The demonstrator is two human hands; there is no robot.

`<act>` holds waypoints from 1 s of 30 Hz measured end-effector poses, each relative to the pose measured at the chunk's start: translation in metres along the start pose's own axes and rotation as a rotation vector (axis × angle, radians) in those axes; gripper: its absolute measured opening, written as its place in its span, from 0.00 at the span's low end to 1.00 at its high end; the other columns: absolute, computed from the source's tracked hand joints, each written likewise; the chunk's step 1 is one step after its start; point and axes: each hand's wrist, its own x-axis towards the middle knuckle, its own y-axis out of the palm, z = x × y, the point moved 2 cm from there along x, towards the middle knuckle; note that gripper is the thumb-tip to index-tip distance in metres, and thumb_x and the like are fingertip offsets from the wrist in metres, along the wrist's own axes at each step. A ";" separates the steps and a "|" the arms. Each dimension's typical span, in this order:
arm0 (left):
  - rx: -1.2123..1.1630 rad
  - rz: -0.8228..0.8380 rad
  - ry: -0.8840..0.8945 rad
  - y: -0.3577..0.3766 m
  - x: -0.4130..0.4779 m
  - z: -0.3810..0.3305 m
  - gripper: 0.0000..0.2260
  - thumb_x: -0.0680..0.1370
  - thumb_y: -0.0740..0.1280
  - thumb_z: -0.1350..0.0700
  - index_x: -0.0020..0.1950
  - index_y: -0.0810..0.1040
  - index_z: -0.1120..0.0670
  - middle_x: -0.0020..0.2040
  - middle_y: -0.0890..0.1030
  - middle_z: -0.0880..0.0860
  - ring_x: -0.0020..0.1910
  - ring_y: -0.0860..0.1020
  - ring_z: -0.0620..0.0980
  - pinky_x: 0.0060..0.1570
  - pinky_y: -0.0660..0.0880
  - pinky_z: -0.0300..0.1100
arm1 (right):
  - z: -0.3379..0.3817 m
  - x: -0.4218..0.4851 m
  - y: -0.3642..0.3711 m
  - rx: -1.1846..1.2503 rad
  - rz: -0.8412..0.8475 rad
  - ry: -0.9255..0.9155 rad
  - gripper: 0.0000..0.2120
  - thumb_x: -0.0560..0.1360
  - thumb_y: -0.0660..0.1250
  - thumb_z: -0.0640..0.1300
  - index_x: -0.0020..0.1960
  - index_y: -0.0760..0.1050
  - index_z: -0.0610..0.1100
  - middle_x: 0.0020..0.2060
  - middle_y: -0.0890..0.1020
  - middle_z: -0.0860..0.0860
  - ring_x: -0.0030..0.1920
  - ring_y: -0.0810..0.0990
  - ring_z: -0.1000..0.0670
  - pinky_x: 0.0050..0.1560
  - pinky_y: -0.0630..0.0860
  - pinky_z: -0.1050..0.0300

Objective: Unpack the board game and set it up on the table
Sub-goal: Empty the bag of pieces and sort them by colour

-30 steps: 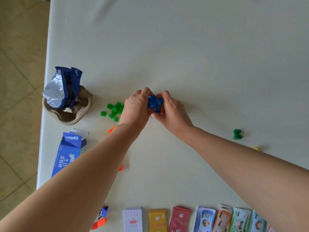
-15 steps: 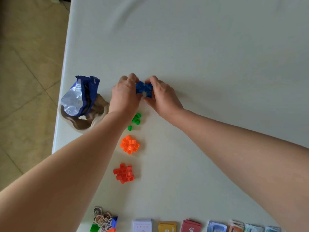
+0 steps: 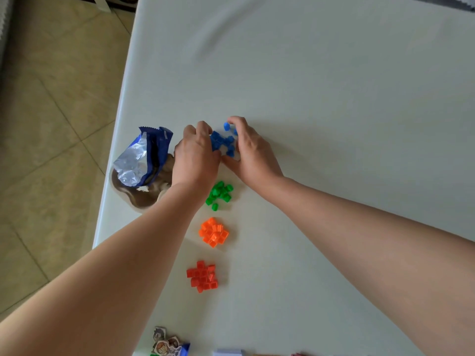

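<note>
On the pale table (image 3: 334,98), the left hand (image 3: 196,160) and right hand (image 3: 253,155) curl their fingers round a cluster of small blue plastic pieces (image 3: 222,143), pressing it between them on the tabletop. Just left of that grip a crumpled blue foil wrapper (image 3: 144,158) sits in a brown bowl (image 3: 140,199). On the near side of the grip lie a green plastic heap (image 3: 219,194), then an orange plastic heap (image 3: 213,232), then a red plastic heap (image 3: 203,276).

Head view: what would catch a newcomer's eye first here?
The left hand and right hand cup a cluster of blue pieces on the table. Nearer the camera lie a green pile, orange pile and red pile in a line. A blue foil bag stands near the table's left edge.
</note>
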 end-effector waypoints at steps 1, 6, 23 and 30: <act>-0.007 0.003 0.000 0.000 0.000 0.000 0.17 0.77 0.66 0.59 0.65 0.69 0.57 0.60 0.72 0.59 0.53 0.75 0.63 0.50 0.68 0.47 | 0.000 -0.001 -0.001 0.000 -0.014 0.007 0.28 0.72 0.70 0.45 0.68 0.65 0.41 0.57 0.77 0.45 0.51 0.78 0.43 0.48 0.72 0.53; -0.020 0.019 0.002 -0.002 0.001 0.000 0.19 0.76 0.66 0.60 0.66 0.68 0.54 0.60 0.69 0.58 0.51 0.75 0.62 0.46 0.65 0.44 | 0.000 0.001 -0.001 -0.015 0.002 0.044 0.27 0.72 0.71 0.45 0.67 0.66 0.41 0.57 0.77 0.43 0.54 0.78 0.42 0.52 0.73 0.50; -0.032 -0.004 0.037 0.000 0.008 0.005 0.14 0.78 0.64 0.60 0.64 0.71 0.54 0.58 0.72 0.58 0.51 0.76 0.61 0.45 0.68 0.43 | -0.001 0.015 0.005 0.014 -0.026 0.023 0.20 0.74 0.68 0.41 0.64 0.70 0.41 0.57 0.78 0.44 0.54 0.78 0.44 0.54 0.72 0.53; -0.006 -0.012 0.037 -0.002 0.003 0.005 0.18 0.77 0.66 0.61 0.67 0.68 0.56 0.60 0.70 0.58 0.50 0.76 0.59 0.45 0.66 0.42 | -0.006 0.006 0.002 0.053 0.022 -0.019 0.25 0.72 0.69 0.39 0.68 0.67 0.43 0.55 0.77 0.45 0.50 0.78 0.47 0.52 0.71 0.57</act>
